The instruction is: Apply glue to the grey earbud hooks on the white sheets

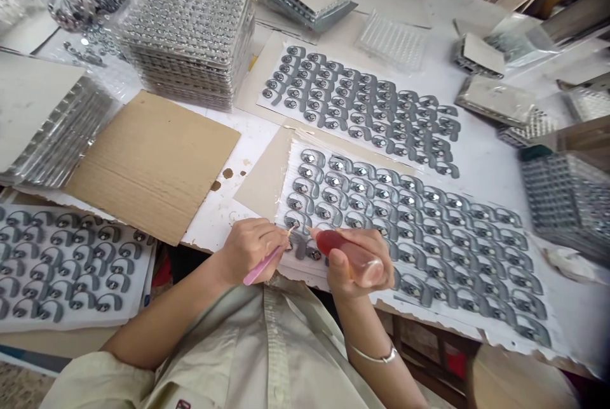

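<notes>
My left hand (252, 249) is closed around a slim pink-handled stick (262, 264), held like a pen. Its pale tip touches or hovers just over a piece at the near-left corner of a sheet. In my right hand (355, 263) lies a reddish translucent squeeze bottle (350, 258), its narrow nozzle pointing left at the same corner. Rows of grey curved pieces with shiny faceted stones (384, 194) cover this white sheet (281, 202). Which stone the tips meet is too small to tell.
Behind lies a second sheet of grey pieces (362, 101), and another (61, 263) sits at lower left. A brown cardboard (157, 155) is left of my hands. Stacked clear trays of stones (183, 34) rise behind it. More trays (562, 193) stand at right.
</notes>
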A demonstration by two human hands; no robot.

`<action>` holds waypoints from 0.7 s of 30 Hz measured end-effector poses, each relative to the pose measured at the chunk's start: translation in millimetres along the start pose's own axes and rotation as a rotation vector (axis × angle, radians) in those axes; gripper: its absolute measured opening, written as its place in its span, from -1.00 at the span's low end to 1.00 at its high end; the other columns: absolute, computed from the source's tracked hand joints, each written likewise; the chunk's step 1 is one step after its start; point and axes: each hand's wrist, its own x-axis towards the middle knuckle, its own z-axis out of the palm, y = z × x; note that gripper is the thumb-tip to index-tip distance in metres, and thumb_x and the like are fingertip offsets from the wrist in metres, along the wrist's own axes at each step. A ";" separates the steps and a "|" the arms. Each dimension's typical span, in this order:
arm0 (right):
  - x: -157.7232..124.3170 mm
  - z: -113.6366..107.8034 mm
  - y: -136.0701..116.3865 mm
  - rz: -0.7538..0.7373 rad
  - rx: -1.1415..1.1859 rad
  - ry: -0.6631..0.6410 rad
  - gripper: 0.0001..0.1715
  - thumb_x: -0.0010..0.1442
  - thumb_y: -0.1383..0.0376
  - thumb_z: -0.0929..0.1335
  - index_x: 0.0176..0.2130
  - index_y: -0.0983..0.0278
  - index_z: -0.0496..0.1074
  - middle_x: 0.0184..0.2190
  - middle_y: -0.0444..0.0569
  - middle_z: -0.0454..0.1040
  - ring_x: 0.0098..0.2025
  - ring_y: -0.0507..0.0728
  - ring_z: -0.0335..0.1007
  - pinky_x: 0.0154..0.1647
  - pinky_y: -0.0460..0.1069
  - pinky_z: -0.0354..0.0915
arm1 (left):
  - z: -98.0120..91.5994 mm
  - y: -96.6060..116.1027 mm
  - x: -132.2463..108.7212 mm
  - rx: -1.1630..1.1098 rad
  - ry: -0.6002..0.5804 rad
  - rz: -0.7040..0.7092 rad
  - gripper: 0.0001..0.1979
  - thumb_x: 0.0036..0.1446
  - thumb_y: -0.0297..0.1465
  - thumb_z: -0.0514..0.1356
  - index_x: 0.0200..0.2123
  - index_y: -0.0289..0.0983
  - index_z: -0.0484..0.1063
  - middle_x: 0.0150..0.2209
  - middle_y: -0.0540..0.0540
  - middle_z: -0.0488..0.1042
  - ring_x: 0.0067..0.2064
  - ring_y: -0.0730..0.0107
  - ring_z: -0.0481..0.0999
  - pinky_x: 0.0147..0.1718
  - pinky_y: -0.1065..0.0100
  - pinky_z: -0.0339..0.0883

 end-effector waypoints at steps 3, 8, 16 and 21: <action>1.9 1.7 -1.5 -0.004 0.009 -0.009 -0.75 0.12 0.22 0.43 -0.25 0.33 0.39 -0.44 -0.03 0.47 -0.46 0.09 0.36 -0.49 0.01 0.29 | 0.5 -0.1 -0.4 -0.009 -0.005 0.000 -0.88 0.04 -0.61 0.15 -0.38 -0.28 0.36 -0.39 -0.09 0.58 -0.40 0.39 0.57 -0.39 0.38 0.47; 1.0 3.0 -0.6 0.005 0.020 -0.013 -0.74 0.10 0.24 0.44 -0.24 0.32 0.38 -0.43 -0.04 0.47 -0.46 0.09 0.35 -0.50 0.00 0.28 | 1.0 -0.1 -1.0 -0.005 0.001 -0.010 -0.87 0.03 -0.61 0.16 -0.38 -0.29 0.36 -0.39 -0.09 0.59 -0.42 0.40 0.56 -0.40 0.38 0.47; -0.7 3.6 1.8 -0.018 -0.006 -0.032 -0.71 0.11 0.22 0.43 -0.20 0.30 0.35 -0.42 -0.05 0.47 -0.45 0.09 0.36 -0.50 0.00 0.30 | 1.1 -0.7 -1.6 -0.017 -0.009 -0.016 -0.87 0.04 -0.61 0.17 -0.37 -0.29 0.36 -0.38 -0.09 0.58 -0.40 0.40 0.56 -0.39 0.38 0.47; 2.0 5.4 0.3 -0.029 -0.037 -0.044 -0.72 0.14 0.19 0.41 -0.20 0.27 0.34 -0.43 -0.07 0.46 -0.47 0.08 0.36 -0.51 0.00 0.31 | 0.8 0.3 -0.2 -0.006 0.005 -0.014 -0.87 0.03 -0.61 0.16 -0.39 -0.29 0.35 -0.41 -0.09 0.58 -0.44 0.39 0.55 -0.41 0.38 0.46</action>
